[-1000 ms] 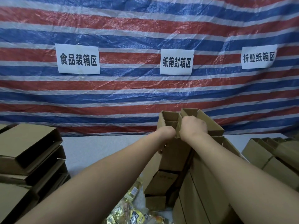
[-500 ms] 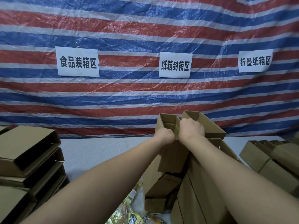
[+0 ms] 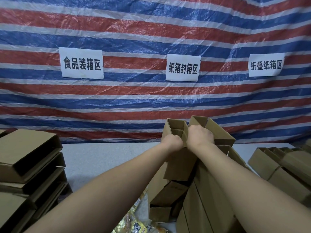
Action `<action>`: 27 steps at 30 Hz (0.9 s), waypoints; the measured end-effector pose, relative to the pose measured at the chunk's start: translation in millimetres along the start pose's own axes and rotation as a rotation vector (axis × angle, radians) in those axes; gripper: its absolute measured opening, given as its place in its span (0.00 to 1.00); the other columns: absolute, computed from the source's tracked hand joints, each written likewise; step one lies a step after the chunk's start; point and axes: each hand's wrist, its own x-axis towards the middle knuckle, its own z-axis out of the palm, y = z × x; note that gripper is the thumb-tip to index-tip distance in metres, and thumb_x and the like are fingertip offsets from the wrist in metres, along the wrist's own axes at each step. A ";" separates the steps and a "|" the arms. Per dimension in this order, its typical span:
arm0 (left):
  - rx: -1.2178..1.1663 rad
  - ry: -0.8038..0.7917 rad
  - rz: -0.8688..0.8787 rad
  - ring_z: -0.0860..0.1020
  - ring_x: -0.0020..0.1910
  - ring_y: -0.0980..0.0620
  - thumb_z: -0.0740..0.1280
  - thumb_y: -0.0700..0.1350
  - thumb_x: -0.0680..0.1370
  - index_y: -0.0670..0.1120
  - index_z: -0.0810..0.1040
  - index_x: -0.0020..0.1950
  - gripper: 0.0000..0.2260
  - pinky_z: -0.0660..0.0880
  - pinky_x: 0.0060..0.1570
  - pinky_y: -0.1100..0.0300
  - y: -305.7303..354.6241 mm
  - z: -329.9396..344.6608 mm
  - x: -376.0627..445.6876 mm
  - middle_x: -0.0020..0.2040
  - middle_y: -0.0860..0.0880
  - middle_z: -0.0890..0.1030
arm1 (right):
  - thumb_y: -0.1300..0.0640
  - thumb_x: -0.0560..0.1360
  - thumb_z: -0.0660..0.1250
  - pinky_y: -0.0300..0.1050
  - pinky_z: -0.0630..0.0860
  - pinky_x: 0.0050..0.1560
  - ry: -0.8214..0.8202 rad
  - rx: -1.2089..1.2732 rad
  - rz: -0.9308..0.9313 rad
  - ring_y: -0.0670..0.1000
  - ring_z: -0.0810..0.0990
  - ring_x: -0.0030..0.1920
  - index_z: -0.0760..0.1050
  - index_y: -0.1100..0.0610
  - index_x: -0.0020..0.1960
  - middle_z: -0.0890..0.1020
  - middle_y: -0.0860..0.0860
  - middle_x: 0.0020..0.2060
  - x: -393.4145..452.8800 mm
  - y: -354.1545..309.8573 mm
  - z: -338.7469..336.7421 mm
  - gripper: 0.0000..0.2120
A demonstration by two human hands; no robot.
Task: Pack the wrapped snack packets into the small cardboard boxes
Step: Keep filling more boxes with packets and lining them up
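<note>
A small open cardboard box [image 3: 176,132] stands atop a heap of boxes [image 3: 198,199] at mid-table. The left hand [image 3: 174,142] curls its fingers round the box's near edge; the right hand [image 3: 200,136] grips the neighbouring box [image 3: 218,132] just beside it, fingertips hidden inside. Below the wrists, snack packets [image 3: 134,224] lie partly cut off and covered by the forearms. Flat cartons [image 3: 25,157] are stacked far left of the fingers.
</note>
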 end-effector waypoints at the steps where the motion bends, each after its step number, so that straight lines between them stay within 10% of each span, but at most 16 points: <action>1: -0.021 0.020 0.003 0.72 0.69 0.36 0.53 0.43 0.85 0.35 0.68 0.72 0.19 0.70 0.65 0.45 -3.0 1.4 2.5 0.70 0.35 0.73 | 0.62 0.78 0.67 0.46 0.75 0.40 0.016 0.024 -0.010 0.53 0.78 0.42 0.79 0.56 0.54 0.81 0.54 0.45 1.7 2.2 1.2 0.06; 9: -0.143 0.240 -0.036 0.74 0.62 0.43 0.52 0.47 0.85 0.40 0.68 0.74 0.20 0.72 0.65 0.46 -68.4 -6.6 24.0 0.63 0.41 0.75 | 0.64 0.77 0.67 0.45 0.71 0.37 0.010 0.021 -0.063 0.53 0.75 0.40 0.79 0.56 0.54 0.79 0.53 0.44 3.6 3.0 2.7 0.08; 18: 0.143 -0.022 -0.054 0.70 0.70 0.44 0.61 0.49 0.83 0.43 0.61 0.76 0.24 0.67 0.61 0.61 -171.6 27.8 30.8 0.72 0.43 0.71 | 0.64 0.77 0.67 0.43 0.76 0.37 -0.135 0.217 -0.036 0.53 0.79 0.42 0.78 0.58 0.54 0.80 0.54 0.44 14.3 5.8 7.4 0.07; 27: 0.019 -0.040 -0.052 0.75 0.64 0.46 0.71 0.67 0.67 0.49 0.64 0.69 0.38 0.73 0.65 0.51 -185.9 57.2 37.0 0.65 0.48 0.75 | 0.67 0.75 0.67 0.43 0.73 0.38 -0.130 0.242 -0.010 0.54 0.77 0.41 0.72 0.57 0.47 0.79 0.55 0.45 15.0 7.0 5.2 0.06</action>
